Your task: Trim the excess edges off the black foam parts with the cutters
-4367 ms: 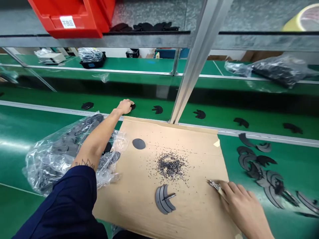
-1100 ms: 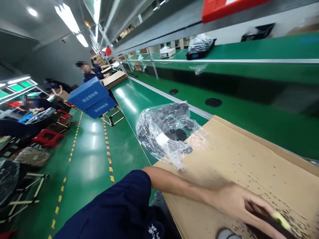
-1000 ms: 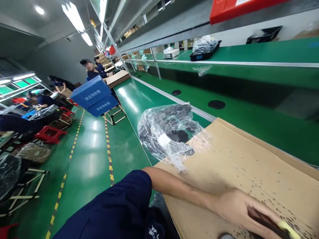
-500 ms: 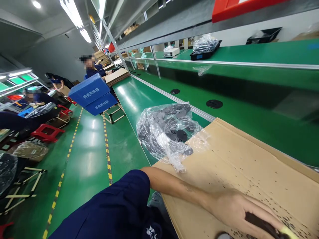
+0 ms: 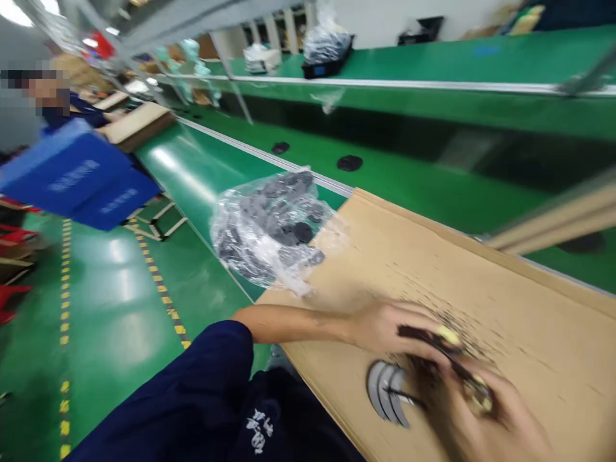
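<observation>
My left hand (image 5: 385, 327) lies on the brown cardboard sheet (image 5: 520, 308), fingers closed on a dark flat piece (image 5: 418, 333); one fingertip has a yellowish cover. Just below it lies a small stack of grey crescent-shaped pieces (image 5: 385, 401). My right hand (image 5: 486, 423) is at the bottom right, close to the left hand and smeared by motion; a thin tool-like streak runs from it toward the dark piece. Dark crumbs are scattered on the cardboard beyond the hands.
A clear plastic bag of dark round pieces (image 5: 269, 228) sits at the cardboard's left corner. Two dark discs (image 5: 350, 163) lie on the green belt behind. Blue boxes (image 5: 77, 176) and a seated person are at the far left across the aisle.
The view has swung right and down and is blurred. My right hand and the grey crescent stack have come into view. My left hand still holds the dark piece.
</observation>
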`<act>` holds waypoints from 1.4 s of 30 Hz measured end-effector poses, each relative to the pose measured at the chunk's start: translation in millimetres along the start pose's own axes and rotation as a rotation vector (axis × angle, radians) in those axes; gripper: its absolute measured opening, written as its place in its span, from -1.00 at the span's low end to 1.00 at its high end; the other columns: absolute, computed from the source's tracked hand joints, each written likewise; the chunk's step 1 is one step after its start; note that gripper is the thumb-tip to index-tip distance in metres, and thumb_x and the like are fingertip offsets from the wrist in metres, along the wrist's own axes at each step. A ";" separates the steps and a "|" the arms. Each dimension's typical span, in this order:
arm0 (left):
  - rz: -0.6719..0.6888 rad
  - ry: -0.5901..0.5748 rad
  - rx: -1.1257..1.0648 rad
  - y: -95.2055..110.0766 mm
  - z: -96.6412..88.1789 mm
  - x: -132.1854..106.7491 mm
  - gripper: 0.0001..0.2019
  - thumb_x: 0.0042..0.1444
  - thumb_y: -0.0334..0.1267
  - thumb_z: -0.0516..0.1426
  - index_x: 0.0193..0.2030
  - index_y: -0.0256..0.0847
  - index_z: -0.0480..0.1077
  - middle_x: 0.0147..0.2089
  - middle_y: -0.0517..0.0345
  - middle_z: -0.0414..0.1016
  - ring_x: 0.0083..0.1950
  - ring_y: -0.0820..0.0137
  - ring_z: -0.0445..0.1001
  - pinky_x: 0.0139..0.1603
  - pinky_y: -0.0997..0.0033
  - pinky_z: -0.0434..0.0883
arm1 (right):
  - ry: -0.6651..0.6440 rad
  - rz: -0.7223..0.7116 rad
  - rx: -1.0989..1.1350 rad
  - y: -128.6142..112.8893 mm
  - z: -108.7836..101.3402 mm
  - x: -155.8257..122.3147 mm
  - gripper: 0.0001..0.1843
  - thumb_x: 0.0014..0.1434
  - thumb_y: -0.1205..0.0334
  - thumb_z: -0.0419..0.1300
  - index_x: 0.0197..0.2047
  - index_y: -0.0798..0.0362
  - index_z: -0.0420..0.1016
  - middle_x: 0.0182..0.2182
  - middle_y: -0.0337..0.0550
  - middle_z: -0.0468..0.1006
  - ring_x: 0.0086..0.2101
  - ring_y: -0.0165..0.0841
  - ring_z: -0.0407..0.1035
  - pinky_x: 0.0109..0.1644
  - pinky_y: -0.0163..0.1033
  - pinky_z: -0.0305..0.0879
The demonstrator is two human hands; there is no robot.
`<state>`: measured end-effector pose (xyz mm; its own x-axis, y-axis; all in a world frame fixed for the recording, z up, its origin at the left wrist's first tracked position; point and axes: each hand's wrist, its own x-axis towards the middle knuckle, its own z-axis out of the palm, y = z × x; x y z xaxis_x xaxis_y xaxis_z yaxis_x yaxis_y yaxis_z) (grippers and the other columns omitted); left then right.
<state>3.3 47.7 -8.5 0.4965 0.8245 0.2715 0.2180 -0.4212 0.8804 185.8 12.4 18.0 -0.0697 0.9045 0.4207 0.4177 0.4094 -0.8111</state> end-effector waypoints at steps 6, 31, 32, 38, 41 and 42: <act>0.189 0.202 -0.017 11.4 0.5 -12.8 -0.65 0.23 -0.03 0.28 -0.04 -0.31 0.56 -0.11 -0.08 0.66 -0.04 0.34 0.63 0.03 0.28 0.60 | -0.032 -0.020 0.084 3.5 2.2 -13.8 -0.96 0.24 0.20 0.31 -0.24 -0.09 0.51 -0.35 -0.17 0.64 -0.35 -0.25 0.55 -0.24 -0.11 0.52; 0.147 0.272 -0.009 29.1 0.9 -20.0 -0.61 0.22 0.10 0.26 -0.06 -0.19 0.58 -0.19 0.06 0.69 -0.17 0.40 0.62 -0.09 0.33 0.57 | -0.059 0.159 0.231 2.3 5.0 -23.8 -0.80 0.23 0.03 0.34 -0.29 -0.05 0.51 -0.36 -0.16 0.61 -0.34 -0.29 0.50 -0.21 -0.13 0.46; 0.118 0.241 -0.076 29.8 0.2 -20.1 -0.52 0.23 0.19 0.21 0.00 -0.19 0.57 -0.14 0.02 0.69 -0.12 0.37 0.63 -0.04 0.30 0.58 | -0.054 0.186 0.234 2.4 4.1 -23.8 -0.76 0.23 -0.01 0.34 -0.30 -0.04 0.50 -0.36 -0.16 0.60 -0.34 -0.29 0.50 -0.21 -0.13 0.46; -0.175 0.041 -0.450 29.9 -9.2 -17.4 -0.48 0.35 0.19 0.07 -0.09 -0.24 0.62 -0.13 -0.01 0.68 -0.13 0.37 0.65 -0.11 0.36 0.61 | -0.135 0.254 0.346 6.4 -2.4 -19.0 -0.61 0.17 -0.18 0.36 -0.31 -0.02 0.50 -0.34 -0.18 0.61 -0.33 -0.31 0.50 -0.20 -0.17 0.47; -0.159 0.034 -0.505 26.7 -10.1 -15.7 -0.63 0.20 0.07 0.29 -0.20 -0.27 0.63 -0.19 0.01 0.66 -0.21 0.43 0.64 -0.22 0.49 0.57 | -0.172 0.242 0.386 5.8 -4.1 -14.8 -0.60 0.16 -0.19 0.37 -0.26 -0.02 0.53 -0.28 -0.14 0.64 -0.26 -0.28 0.53 -0.14 -0.15 0.49; -0.129 0.041 -0.526 26.2 -9.4 -15.5 -0.66 0.18 0.02 0.32 -0.22 -0.28 0.63 -0.20 0.00 0.66 -0.21 0.44 0.63 -0.22 0.51 0.56 | -0.167 0.227 0.398 5.0 -4.5 -13.6 -0.60 0.15 -0.19 0.38 -0.23 -0.02 0.54 -0.25 -0.12 0.65 -0.22 -0.26 0.54 -0.11 -0.13 0.50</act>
<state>-6.5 27.4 14.0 0.4578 0.8757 0.1537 -0.1801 -0.0779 0.9806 193.0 1.7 10.1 -0.1748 0.9698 0.1703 0.0625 0.1836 -0.9810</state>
